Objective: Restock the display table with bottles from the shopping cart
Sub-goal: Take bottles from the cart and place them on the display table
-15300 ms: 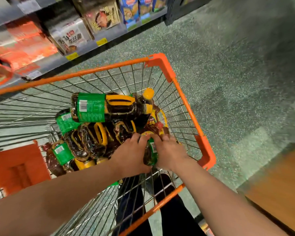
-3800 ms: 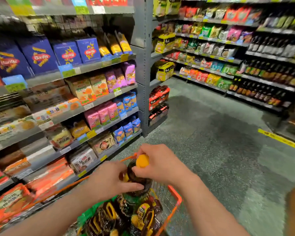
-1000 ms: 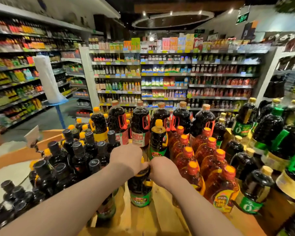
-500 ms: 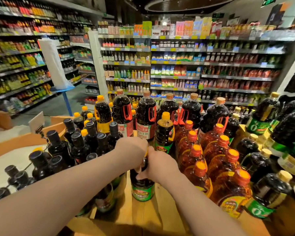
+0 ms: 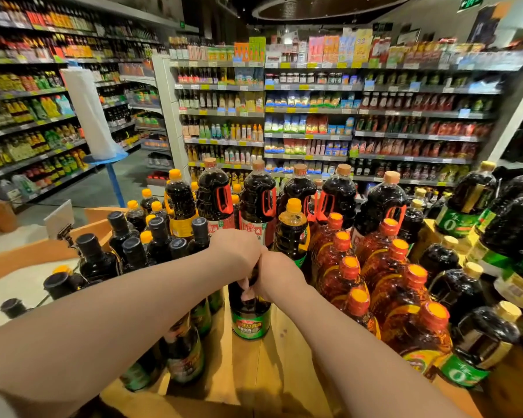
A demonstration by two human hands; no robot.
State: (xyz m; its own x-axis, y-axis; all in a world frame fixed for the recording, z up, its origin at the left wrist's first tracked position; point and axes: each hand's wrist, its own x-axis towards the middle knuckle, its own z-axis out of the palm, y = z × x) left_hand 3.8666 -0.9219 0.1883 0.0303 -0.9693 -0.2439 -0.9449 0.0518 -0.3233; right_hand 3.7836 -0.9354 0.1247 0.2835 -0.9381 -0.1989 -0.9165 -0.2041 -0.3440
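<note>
A dark sauce bottle with a green label (image 5: 250, 319) stands upright on the wooden display table (image 5: 278, 366), in a gap between rows. My left hand (image 5: 239, 251) covers its top and my right hand (image 5: 277, 277) grips its neck and shoulder. The cap is hidden under my hands. Black-capped dark bottles (image 5: 133, 254) crowd the left side. Amber bottles with orange caps (image 5: 387, 285) fill the right side. The shopping cart is out of view.
Tall dark bottles with red handles (image 5: 257, 200) stand behind the gap. Green-labelled dark bottles (image 5: 477, 351) line the far right. Store shelves (image 5: 308, 110) run across the back, and a blue stand with a white roll (image 5: 103, 152) is in the left aisle.
The green-labelled bottle has come down and a little forward until it stands on the table. Both hands stay on its top. My view has drifted slightly closer to the table.
</note>
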